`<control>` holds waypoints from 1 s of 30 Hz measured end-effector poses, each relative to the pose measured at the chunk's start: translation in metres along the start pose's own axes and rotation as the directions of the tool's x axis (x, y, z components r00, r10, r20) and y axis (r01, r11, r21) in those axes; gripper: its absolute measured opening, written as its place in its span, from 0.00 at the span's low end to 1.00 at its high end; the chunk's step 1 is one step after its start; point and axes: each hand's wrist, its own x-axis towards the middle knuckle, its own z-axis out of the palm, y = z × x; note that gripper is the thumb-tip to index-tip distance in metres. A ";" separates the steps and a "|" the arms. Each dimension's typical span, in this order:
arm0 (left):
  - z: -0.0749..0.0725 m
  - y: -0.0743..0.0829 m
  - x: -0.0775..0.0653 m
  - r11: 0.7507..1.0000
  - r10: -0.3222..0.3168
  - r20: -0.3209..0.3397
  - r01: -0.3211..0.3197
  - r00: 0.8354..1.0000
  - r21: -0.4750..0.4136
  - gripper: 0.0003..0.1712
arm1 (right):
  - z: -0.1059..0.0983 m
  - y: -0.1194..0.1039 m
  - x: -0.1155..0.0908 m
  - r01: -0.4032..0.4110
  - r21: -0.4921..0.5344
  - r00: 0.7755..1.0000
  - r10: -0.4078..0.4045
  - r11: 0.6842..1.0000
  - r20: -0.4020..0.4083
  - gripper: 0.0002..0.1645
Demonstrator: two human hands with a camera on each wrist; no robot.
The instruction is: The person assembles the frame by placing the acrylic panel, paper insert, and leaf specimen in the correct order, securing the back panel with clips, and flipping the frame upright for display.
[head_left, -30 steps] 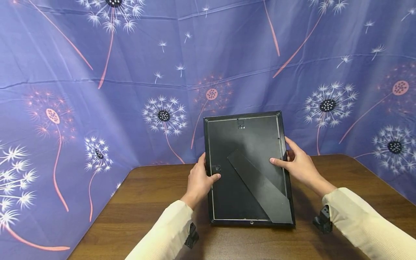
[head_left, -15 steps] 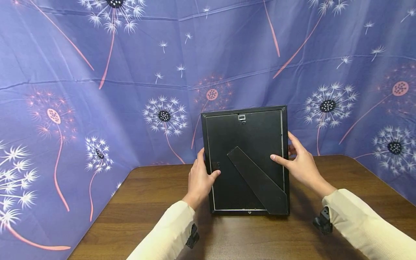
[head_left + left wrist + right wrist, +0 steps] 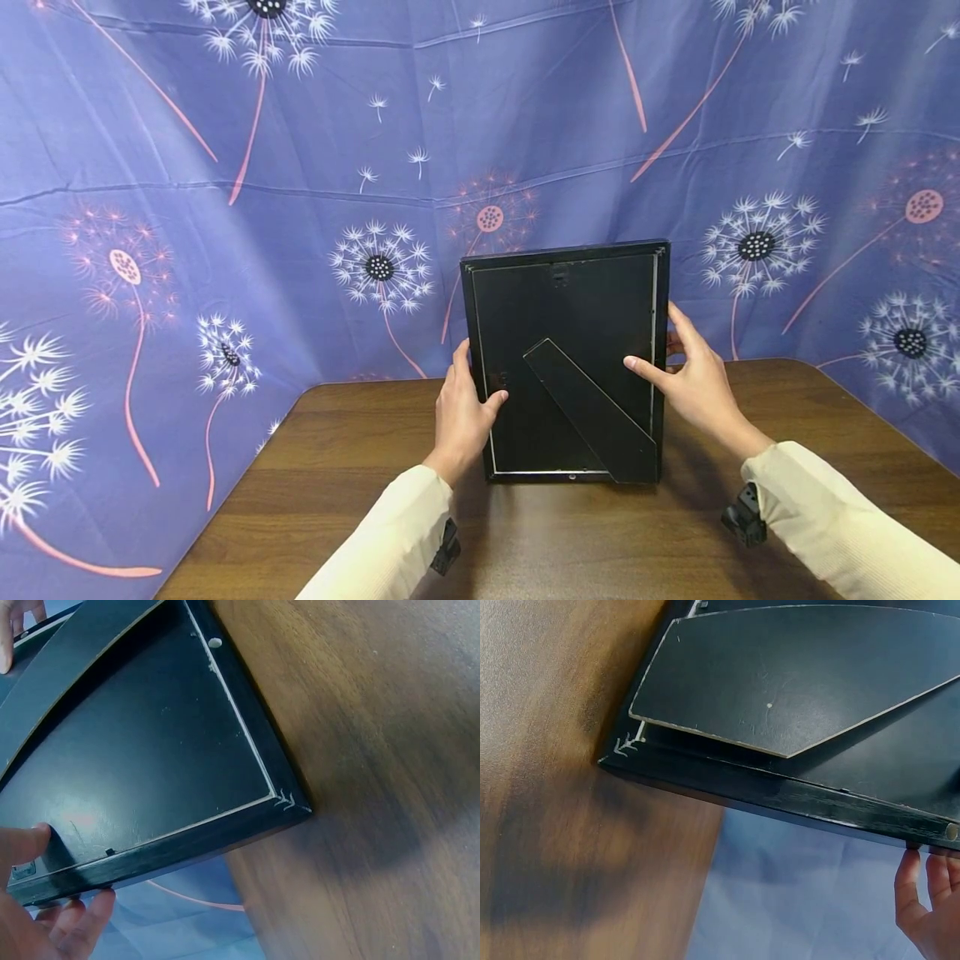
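A black picture frame (image 3: 540, 308) stands nearly upright on the table, its back toward me. A slanted easel leg (image 3: 588, 417) crosses that back from the middle to the lower right; in the right wrist view the leg (image 3: 780, 675) sits slightly off the panel. My left hand (image 3: 461, 417) grips the left side, thumb on the back panel and fingers around the outer edge. On the opposite side, my right hand (image 3: 693, 375) holds the right edge, thumb over the back and fingers behind. The front of the picture frame is hidden.
The brown wooden table (image 3: 330, 467) extends to both sides and in front of the picture frame. Behind it hangs a blue cloth (image 3: 300, 150) with dandelion prints. A dark camera (image 3: 745, 515) is strapped at the right wrist, another (image 3: 446, 547) at the left.
The picture frame has tipped more upright, its lower edge moving away from me and its top rising slightly. Both hands keep hold of its sides.
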 end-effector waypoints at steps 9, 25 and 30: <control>0.002 0.001 0.000 1.000 0.001 -0.003 -0.001 1.000 -0.006 0.53 | 0.001 -0.001 -0.003 0.014 -0.002 1.000 -0.014 1.000 -0.023 0.56; -0.041 0.017 0.016 0.997 0.059 0.135 -0.065 0.989 0.040 0.47 | -0.006 -0.001 -0.001 -0.012 0.001 0.999 0.012 1.000 0.042 0.47; -0.060 0.033 0.034 0.989 0.126 0.057 -0.130 0.990 0.066 0.49 | -0.008 -0.001 -0.002 -0.011 -0.011 0.999 0.012 1.000 0.048 0.45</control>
